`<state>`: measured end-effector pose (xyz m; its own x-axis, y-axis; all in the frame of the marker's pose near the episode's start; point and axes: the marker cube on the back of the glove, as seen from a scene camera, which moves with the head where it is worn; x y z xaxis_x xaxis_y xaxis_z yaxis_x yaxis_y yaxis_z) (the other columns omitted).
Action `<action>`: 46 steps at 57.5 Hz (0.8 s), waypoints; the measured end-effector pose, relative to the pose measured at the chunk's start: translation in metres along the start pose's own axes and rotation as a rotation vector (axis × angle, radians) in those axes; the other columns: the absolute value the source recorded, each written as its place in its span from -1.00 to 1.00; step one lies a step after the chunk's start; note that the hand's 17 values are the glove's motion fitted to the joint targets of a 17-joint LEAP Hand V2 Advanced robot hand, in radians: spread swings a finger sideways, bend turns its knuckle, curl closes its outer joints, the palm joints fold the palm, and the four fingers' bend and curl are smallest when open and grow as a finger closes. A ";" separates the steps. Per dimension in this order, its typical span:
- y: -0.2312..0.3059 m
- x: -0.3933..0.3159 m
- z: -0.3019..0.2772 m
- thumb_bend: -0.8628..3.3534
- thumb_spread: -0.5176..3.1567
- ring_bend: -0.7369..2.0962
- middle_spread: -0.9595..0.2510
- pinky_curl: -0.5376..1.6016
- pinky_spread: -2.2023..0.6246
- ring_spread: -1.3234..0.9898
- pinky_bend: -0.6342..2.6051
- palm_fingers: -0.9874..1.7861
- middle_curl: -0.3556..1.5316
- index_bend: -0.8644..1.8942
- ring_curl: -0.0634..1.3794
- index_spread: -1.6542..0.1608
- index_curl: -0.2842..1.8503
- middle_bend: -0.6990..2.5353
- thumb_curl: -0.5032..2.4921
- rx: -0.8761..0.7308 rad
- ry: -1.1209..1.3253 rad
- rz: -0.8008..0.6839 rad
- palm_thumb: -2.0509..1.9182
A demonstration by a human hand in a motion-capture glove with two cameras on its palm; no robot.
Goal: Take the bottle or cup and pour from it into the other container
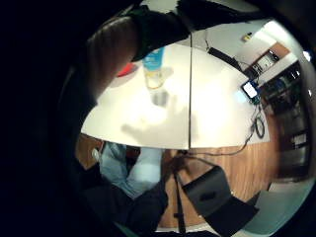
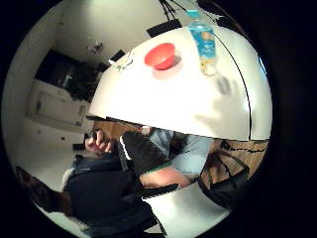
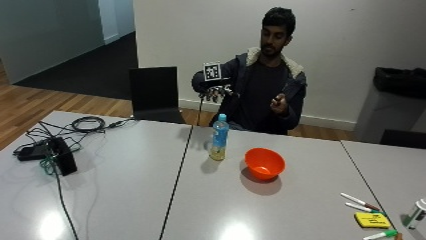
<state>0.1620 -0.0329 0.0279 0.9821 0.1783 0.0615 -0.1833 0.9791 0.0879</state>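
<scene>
A clear bottle (image 3: 219, 137) with a blue label and blue cap stands upright on the white table (image 3: 133, 190), with yellowish liquid low in it. An orange bowl (image 3: 264, 163) sits just beside it on the table. My gloved right hand (image 3: 213, 91) is raised in the air above the table's far edge, well above and behind the bottle, fingers hanging relaxed and holding nothing. Both palm views look down on the bottle (image 1: 153, 66) (image 2: 203, 40), and the thumb side one shows the bowl (image 2: 160, 55) too. The person's bare left hand (image 3: 278, 102) is held up at chest height.
A black box with cables (image 3: 56, 152) lies at the table's left end. Markers (image 3: 359, 201) and a yellow pad (image 3: 371, 219) lie at the right front. A black chair (image 3: 155, 93) stands behind the table. A seam (image 3: 178, 172) splits the tabletop.
</scene>
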 end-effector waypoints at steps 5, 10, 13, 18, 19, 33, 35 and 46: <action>-0.020 0.031 0.013 -0.60 -0.21 -0.32 0.58 -0.22 0.83 0.29 -0.44 0.01 -0.29 -0.28 -0.59 0.43 -0.51 -0.35 -0.46 0.063 -0.021 0.014 0.15; -0.016 0.049 0.023 -0.60 -0.21 -0.33 0.58 -0.21 0.83 0.29 -0.44 0.00 -0.28 -0.28 -0.58 0.44 -0.51 -0.35 -0.45 -0.011 -0.054 0.124 0.16; -0.022 0.057 0.030 -0.61 -0.21 -0.33 0.59 -0.21 0.83 0.29 -0.44 0.00 -0.28 -0.28 -0.58 0.44 -0.51 -0.35 -0.45 -0.022 -0.081 0.218 0.16; -0.036 0.069 0.042 -0.60 -0.22 -0.33 0.59 -0.20 0.83 0.29 -0.44 -0.01 -0.28 -0.28 -0.57 0.44 -0.51 -0.35 -0.45 0.013 -0.144 0.298 0.16; -0.036 0.072 0.044 -0.60 -0.22 -0.33 0.59 -0.20 0.83 0.29 -0.44 -0.01 -0.28 -0.28 -0.57 0.44 -0.51 -0.35 -0.45 0.013 -0.164 0.285 0.16; -0.090 0.095 0.095 -0.60 -0.23 -0.33 0.59 -0.19 0.83 0.29 -0.43 -0.01 -0.27 -0.29 -0.55 0.46 -0.52 -0.34 -0.44 0.096 -0.637 0.308 0.18; -0.095 0.097 0.102 -0.60 -0.23 -0.33 0.59 -0.18 0.83 0.29 -0.43 -0.01 -0.27 -0.29 -0.55 0.47 -0.52 -0.34 -0.44 0.104 -0.715 0.300 0.19; -0.131 0.106 0.134 -0.61 -0.24 -0.33 0.61 -0.17 0.83 0.29 -0.42 -0.03 -0.26 -0.29 -0.54 0.49 -0.53 -0.34 -0.43 0.083 -0.956 0.311 0.21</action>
<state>0.2839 -0.1556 0.1560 0.4489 0.2354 0.8620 -0.4634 0.8861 -0.0006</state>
